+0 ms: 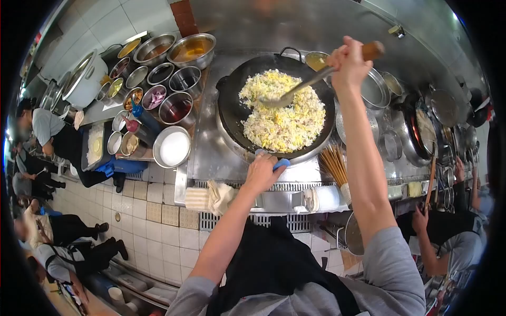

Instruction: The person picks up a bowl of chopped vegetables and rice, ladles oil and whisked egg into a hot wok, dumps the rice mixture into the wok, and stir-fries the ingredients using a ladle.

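Observation:
A large black wok on the steel range holds fried rice with egg, spread across its middle. My right hand is wrapped round the handle of a wok ladle, whose wooden end sticks out beyond my fist. The ladle's metal head rests on the rice and is slightly blurred. At the wok's near rim, my left hand is closed on a blue cloth. The cloth lies against the rim; whatever part of the wok is under my fingers is hidden.
Metal bowls of sauces and ingredients, including a bowl of white granules, stand at left. A bamboo brush and folded towels lie near the front edge. A co-worker stands at another wok on the right; several people are at left.

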Action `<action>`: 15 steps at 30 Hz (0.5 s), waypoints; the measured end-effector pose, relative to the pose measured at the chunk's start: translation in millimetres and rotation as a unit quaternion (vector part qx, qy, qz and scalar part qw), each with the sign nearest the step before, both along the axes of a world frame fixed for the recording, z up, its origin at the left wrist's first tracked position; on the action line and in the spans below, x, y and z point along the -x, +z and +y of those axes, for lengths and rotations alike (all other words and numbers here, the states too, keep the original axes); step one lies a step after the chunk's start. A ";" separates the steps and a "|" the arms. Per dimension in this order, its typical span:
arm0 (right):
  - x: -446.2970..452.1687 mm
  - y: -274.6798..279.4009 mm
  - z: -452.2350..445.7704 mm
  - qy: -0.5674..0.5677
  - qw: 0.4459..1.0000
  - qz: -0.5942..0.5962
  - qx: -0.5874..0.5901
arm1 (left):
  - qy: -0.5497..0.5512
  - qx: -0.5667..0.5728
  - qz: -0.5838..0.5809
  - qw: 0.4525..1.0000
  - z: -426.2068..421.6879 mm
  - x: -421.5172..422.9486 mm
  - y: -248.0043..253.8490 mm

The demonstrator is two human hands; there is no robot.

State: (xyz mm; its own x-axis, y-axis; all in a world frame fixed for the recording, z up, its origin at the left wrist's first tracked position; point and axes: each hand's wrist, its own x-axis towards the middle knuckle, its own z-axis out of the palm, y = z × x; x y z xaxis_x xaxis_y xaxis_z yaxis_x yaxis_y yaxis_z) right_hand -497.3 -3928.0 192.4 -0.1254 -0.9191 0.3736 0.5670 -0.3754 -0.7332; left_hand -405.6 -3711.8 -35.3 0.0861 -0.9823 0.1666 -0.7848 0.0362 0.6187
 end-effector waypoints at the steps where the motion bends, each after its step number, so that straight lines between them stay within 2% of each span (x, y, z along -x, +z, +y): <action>1: -3.2 0.4 10.2 -0.008 1.000 0.005 0.018 | 0.002 -0.002 -0.002 1.000 0.0 -0.4 -2.8; 3: 0.2 -5.1 39.4 -0.027 0.998 0.014 0.051 | 0.003 -0.008 -0.007 1.000 0.3 -0.4 -4.6; 5: -31.8 -37.3 55.0 -0.067 0.997 -0.025 0.004 | -0.006 -0.001 -0.010 1.000 -1.2 0.1 -9.5; 7: -37.7 -49.7 31.5 0.024 0.999 -0.036 0.033 | -0.015 0.013 -0.014 1.000 -0.5 0.1 -7.4; 8: -32.4 -39.4 17.0 0.068 0.996 -0.034 0.042 | -0.019 0.010 0.002 1.000 0.4 -0.3 -5.1; 10: -4.9 8.2 27.7 0.053 0.997 0.026 0.055 | -0.010 0.025 -0.001 1.000 -0.9 0.2 -7.1; 11: 14.1 29.4 38.8 0.128 0.990 0.028 0.046 | -0.003 0.028 -0.001 1.000 0.6 0.9 -10.0; 13: 40.8 44.4 78.0 0.116 0.990 0.061 0.047 | 0.000 0.022 -0.009 1.000 2.0 1.8 -10.8; 15: 20.4 -12.1 81.4 0.021 0.998 0.052 0.021 | -0.002 0.028 -0.011 1.000 -0.2 1.6 -9.8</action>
State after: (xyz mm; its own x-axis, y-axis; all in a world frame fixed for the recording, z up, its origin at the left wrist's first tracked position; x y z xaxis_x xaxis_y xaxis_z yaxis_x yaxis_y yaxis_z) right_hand -517.7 -3846.7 180.4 -0.0460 -0.9062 0.4203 0.5038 -0.3844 -0.7736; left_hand -407.2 -3712.0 -45.1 0.0785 -0.9716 0.2231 -0.7978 0.0729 0.5986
